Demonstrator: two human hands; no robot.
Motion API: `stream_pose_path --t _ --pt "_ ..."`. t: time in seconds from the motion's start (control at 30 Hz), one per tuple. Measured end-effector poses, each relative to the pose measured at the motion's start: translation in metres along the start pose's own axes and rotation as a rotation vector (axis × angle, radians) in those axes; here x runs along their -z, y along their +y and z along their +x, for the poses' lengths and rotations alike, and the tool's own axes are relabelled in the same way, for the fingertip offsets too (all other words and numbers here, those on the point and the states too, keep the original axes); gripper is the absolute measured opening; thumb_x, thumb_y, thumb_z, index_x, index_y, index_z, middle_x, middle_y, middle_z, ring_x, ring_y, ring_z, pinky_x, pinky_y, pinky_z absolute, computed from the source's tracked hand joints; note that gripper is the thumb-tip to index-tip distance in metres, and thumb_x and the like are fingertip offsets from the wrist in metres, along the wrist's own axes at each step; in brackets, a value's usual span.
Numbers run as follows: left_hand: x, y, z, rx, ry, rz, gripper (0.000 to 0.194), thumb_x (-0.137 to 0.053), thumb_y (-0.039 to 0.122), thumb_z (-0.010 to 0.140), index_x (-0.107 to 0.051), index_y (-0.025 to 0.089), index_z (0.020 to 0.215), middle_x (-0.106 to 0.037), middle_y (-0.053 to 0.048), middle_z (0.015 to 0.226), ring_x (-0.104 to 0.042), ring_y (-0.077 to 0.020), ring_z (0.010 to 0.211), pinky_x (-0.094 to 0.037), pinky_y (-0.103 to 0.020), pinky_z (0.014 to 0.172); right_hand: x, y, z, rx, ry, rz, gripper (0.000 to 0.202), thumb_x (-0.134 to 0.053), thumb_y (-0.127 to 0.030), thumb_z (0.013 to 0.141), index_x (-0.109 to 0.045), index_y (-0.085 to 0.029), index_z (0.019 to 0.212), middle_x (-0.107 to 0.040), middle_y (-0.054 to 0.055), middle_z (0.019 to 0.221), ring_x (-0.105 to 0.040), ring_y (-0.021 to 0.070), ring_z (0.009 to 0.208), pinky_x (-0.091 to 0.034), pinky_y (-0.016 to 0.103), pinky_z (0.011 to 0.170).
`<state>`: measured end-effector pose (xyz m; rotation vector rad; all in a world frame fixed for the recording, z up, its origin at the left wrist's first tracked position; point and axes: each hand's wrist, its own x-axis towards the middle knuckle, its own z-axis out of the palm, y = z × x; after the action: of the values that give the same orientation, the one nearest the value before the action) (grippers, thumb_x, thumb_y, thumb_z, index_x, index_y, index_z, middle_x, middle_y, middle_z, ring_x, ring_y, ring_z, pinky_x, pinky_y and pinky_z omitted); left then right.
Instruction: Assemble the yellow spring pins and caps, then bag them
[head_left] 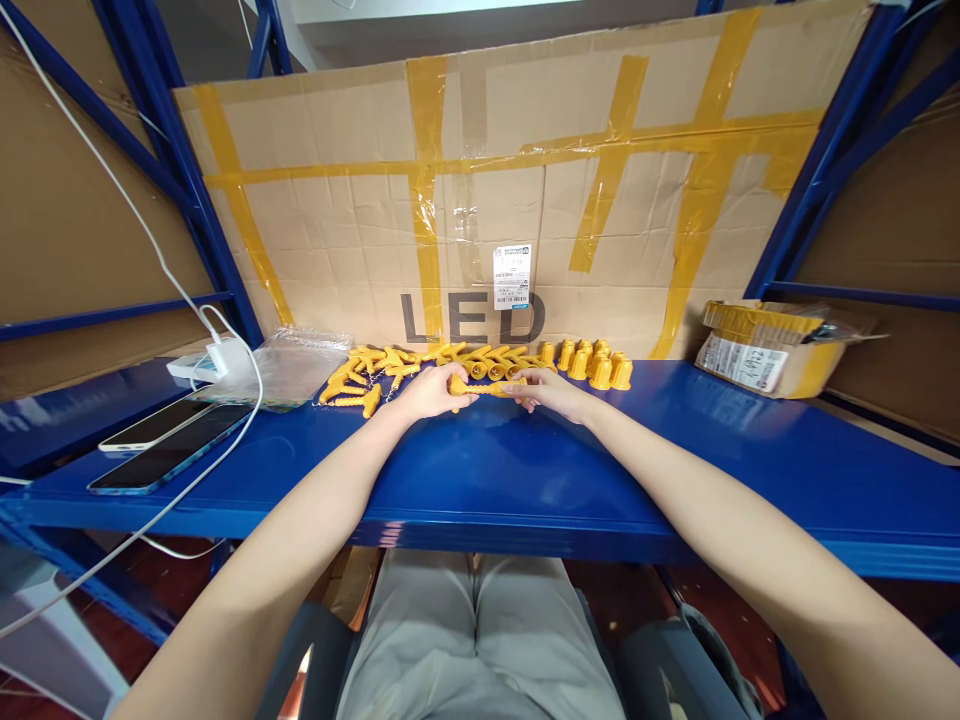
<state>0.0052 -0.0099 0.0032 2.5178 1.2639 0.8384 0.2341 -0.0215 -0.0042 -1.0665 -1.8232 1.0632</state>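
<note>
Backing the work surface, a wide tan cardboard panel with yellow tape; in front, a glossy blue metal shelf. At its right, an open tan cardboard box; at its left, a crinkled clear plastic bag and a black flat phone with a blue edge. Near the panel, upright yellow plastic cups cluster at right, loose branched yellow plastic parts at left. Left hand and right hand: both closed, fingertips gripping opposite ends of one slim yellow plastic piece. Piece sits directly between them, long axis left to right, roughly parallel to the shelf's front edge, just this side of the yellow parts lined up behind. Neither hand nearer; both touch it. Contact with shelf: can't tell.
</note>
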Motion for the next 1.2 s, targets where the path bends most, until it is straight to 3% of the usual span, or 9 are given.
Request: stream_pose_path --t 0.4,0.57,0.73,0.9,1.03,1.2 --pt "-0.0005 -0.0019 0.0011 -0.014 -0.006 0.012 0.031 -0.063 0.047 0.070 -0.055 0.021 0.084 -0.059 0.004 0.058 -0.054 -0.0162 0.054 -0.038 -0.026 0.055 -0.0017 -0.0002 -0.0008 -0.064 -0.038 0.152 0.040 -0.080 -0.046 0.059 -0.054 -0.016 0.062 -0.051 -0.003 0.051 -0.044 0.0064 0.041 -0.028 0.023 0.042" --pt "-0.0006 -0.0014 0.0013 0.001 -0.005 0.025 0.031 -0.063 0.048 0.070 -0.053 0.021 0.083 -0.059 0.004 0.057 -0.053 -0.0162 0.053 -0.037 -0.026 0.054 -0.0036 -0.0002 -0.0007 -0.115 -0.061 0.294 0.039 -0.081 -0.041 0.059 -0.054 -0.015 0.062 -0.046 -0.004 0.049 -0.036 0.0048 0.041 -0.026 0.022 0.040" --pt "-0.0014 -0.0012 0.0007 -0.001 0.010 0.029 0.032 -0.063 0.049 0.070 -0.051 0.022 0.083 -0.060 0.005 0.056 -0.055 -0.0166 0.051 -0.037 -0.027 0.053 -0.0039 -0.0012 -0.0007 -0.197 -0.071 0.339 0.030 -0.076 -0.037 0.069 -0.056 -0.014 0.069 -0.048 -0.004 0.049 -0.029 0.0030 0.038 -0.023 0.020 0.038" --pt "-0.0007 0.0007 0.0000 -0.009 -0.012 0.014 0.031 -0.063 0.047 0.070 -0.051 0.022 0.083 -0.061 0.004 0.057 -0.057 -0.0175 0.053 -0.040 -0.028 0.057 -0.0035 0.0020 0.0028 -0.293 -0.054 0.362 0.021 -0.063 -0.032 0.082 -0.057 -0.013 0.075 -0.051 -0.002 0.050 -0.031 0.0039 0.036 -0.023 0.019 0.036" --pt "-0.0007 -0.0011 0.0014 -0.010 0.016 0.045 0.031 -0.064 0.047 0.069 -0.052 0.022 0.082 -0.061 0.002 0.061 -0.059 -0.0190 0.059 -0.040 -0.027 0.057 -0.0055 -0.0011 0.0014 -0.299 -0.074 0.343 0.021 -0.059 -0.031 0.085 -0.056 -0.014 0.075 -0.052 -0.001 0.051 -0.036 0.0050 0.037 -0.027 0.018 0.035" --pt "-0.0005 -0.0036 0.0028 -0.028 0.050 0.081 0.029 -0.065 0.046 0.069 -0.053 0.022 0.080 -0.059 0.001 0.061 -0.059 -0.0204 0.063 -0.038 -0.027 0.056 -0.0050 -0.0032 -0.0019 -0.176 -0.013 0.195 0.027 -0.073 -0.036 0.073 -0.057 -0.015 0.078 -0.057 0.000 0.063 -0.050 0.0081 0.049 -0.043 0.021 0.046"
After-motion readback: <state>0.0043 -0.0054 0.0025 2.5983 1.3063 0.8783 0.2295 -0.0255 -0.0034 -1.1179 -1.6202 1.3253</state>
